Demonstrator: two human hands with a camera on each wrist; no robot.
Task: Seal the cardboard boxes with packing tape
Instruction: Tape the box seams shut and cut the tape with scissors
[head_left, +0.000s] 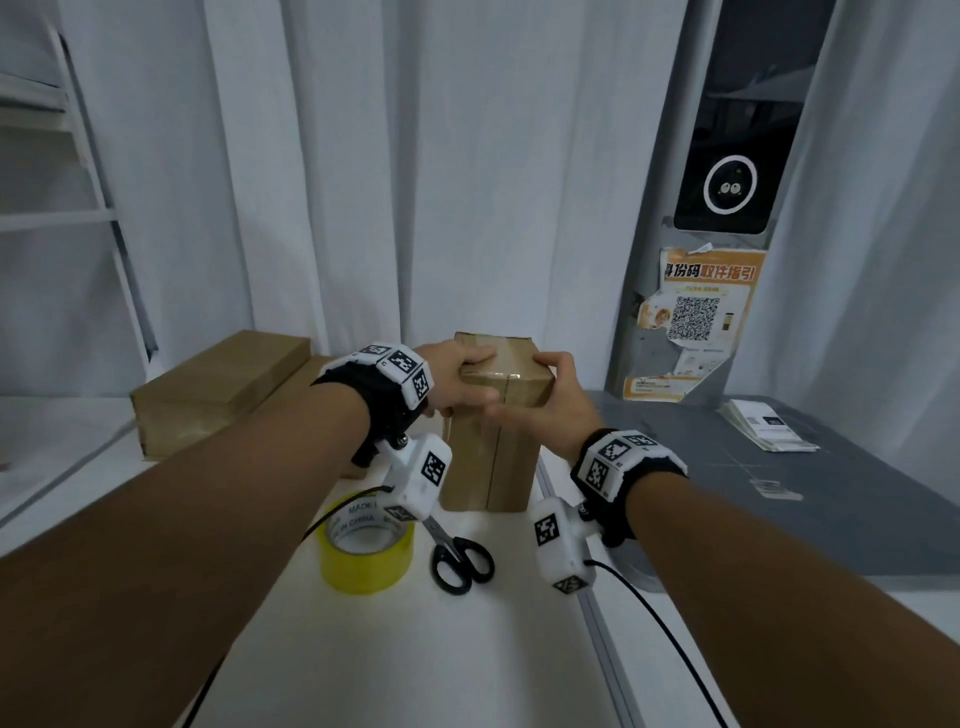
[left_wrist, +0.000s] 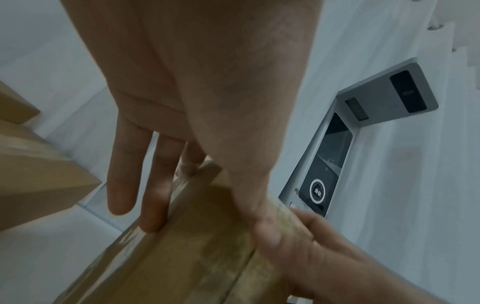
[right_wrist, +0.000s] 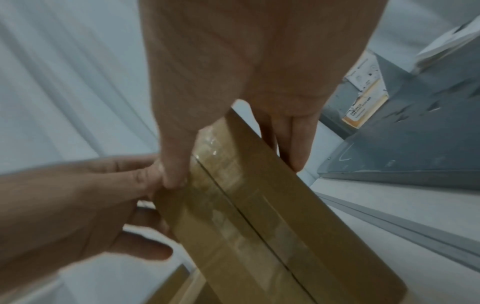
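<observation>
1. Box (head_left: 493, 431) stands upright on end on the white table (head_left: 467, 649), just beyond the tape roll (head_left: 368, 551) and scissors (head_left: 457, 556).
2. Clear tape runs over the box's top and down its near seam.
3. Left hand (head_left: 457, 382) clamps the box's top left edge, thumb on the near face, fingers over the far side.
4. Right hand (head_left: 550, 402) clamps the top right corner, thumb pressing the near face beside the seam, fingers down the right side.
5. Thumbs of both hands nearly meet on the near face.
6. Second box (head_left: 218, 389) lies flat at far left, well apart.
7. Grey mat (head_left: 779, 519) lies to the right with papers (head_left: 769, 431) on it.
</observation>
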